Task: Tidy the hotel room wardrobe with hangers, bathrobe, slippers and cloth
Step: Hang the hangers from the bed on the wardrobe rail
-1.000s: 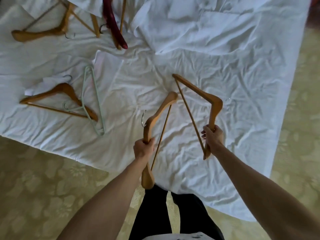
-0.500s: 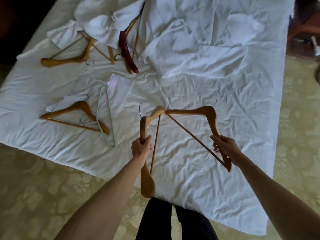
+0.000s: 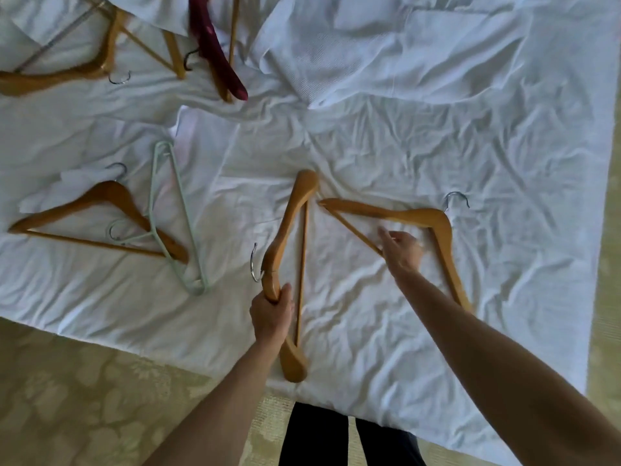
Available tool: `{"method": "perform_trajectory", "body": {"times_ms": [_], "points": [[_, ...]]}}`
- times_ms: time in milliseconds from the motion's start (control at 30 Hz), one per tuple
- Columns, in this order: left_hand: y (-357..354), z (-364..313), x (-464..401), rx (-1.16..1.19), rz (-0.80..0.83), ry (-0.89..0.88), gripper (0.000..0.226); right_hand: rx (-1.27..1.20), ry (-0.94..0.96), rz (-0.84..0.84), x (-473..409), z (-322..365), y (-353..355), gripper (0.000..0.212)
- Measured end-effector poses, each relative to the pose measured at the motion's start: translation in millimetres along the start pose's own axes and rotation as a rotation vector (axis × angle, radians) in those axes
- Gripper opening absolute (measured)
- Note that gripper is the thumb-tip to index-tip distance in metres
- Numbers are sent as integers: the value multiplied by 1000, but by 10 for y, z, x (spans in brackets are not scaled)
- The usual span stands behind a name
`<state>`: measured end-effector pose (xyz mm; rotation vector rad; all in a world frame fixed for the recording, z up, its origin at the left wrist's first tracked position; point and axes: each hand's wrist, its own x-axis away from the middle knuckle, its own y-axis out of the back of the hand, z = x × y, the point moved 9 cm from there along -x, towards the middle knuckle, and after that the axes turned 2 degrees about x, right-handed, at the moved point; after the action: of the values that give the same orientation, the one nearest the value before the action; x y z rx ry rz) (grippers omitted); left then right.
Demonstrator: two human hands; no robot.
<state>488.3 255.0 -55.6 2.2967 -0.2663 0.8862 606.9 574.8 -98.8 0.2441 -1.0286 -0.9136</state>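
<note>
My left hand (image 3: pixel 271 316) is closed around one arm of a wooden hanger (image 3: pixel 289 227), held lengthwise over the white sheet (image 3: pixel 504 270), metal hook to the left. A second wooden hanger (image 3: pixel 416 218) lies flat on the sheet to the right. My right hand (image 3: pixel 401 248) hovers over its middle with fingers spread, holding nothing. A white bathrobe (image 3: pixel 369 48) lies crumpled at the top. Another wooden hanger (image 3: pixel 100 203) and a mint green hanger (image 3: pixel 176 223) overlap at the left, next to a small white cloth (image 3: pixel 43 196).
More wooden hangers (image 3: pixel 84 68) and a dark red hanger (image 3: pixel 216 48) lie at the top left. Patterned yellow-green carpet (image 3: pixel 67 398) borders the sheet at the bottom left and along the right. My dark trouser legs show at the bottom centre.
My right hand has let go of its wooden hanger, which now lies flat on the sheet. The left hand keeps its grip on the other hanger. The camera has tilted down.
</note>
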Motion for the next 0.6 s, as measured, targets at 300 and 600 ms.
{"method": "perform_trajectory", "body": {"times_ms": [300,600], "points": [[-165,110,-153,25,158,-59,45,-624,-447,43,-585,155,-654,46],[171,-452,284,85,74,0,35,-658,-497,201,783,322,-307,10]]}}
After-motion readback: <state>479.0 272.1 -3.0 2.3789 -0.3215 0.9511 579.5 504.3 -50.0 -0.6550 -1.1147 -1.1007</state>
